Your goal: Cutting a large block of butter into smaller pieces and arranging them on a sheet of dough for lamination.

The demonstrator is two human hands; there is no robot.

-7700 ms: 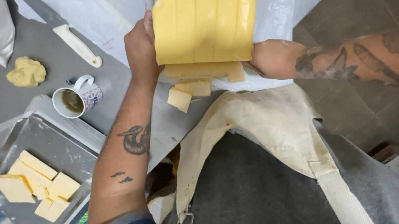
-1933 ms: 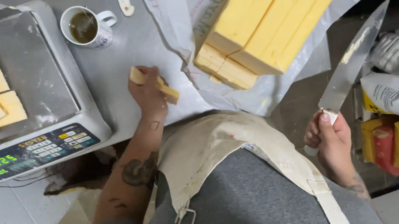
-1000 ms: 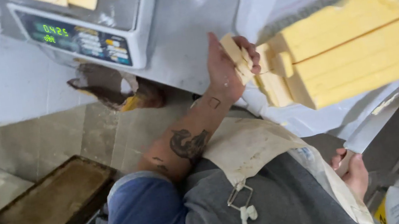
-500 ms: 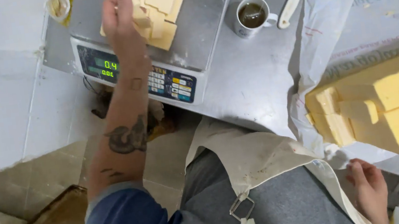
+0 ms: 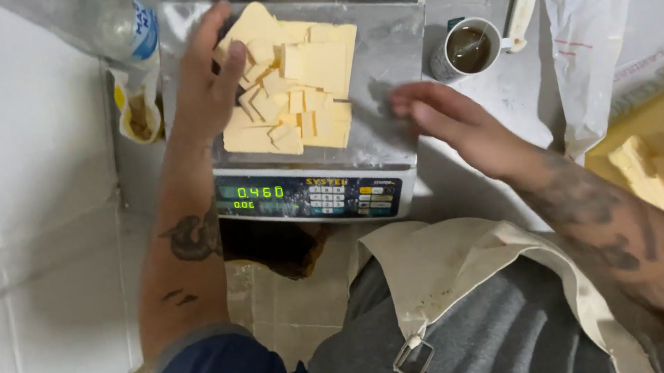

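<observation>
Yellow butter pieces (image 5: 289, 89): we see them piled on the steel scale tray (image 5: 383, 51).
Left hand (image 5: 208, 87): our fingers lie spread on the pile's left edge.
Right hand (image 5: 452, 124): open, fingers loosely spread, hovering beside the scale, holding nothing.
Surface (image 5: 508, 95): carries a coffee mug (image 5: 468, 47).

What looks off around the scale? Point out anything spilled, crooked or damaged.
Nothing is spilled or broken. The yellow slabs lie in an uneven heap on the scale pan, some askew, under the left hand. The right hand hovers empty beside the pan, near a cup of dark drink.
</observation>
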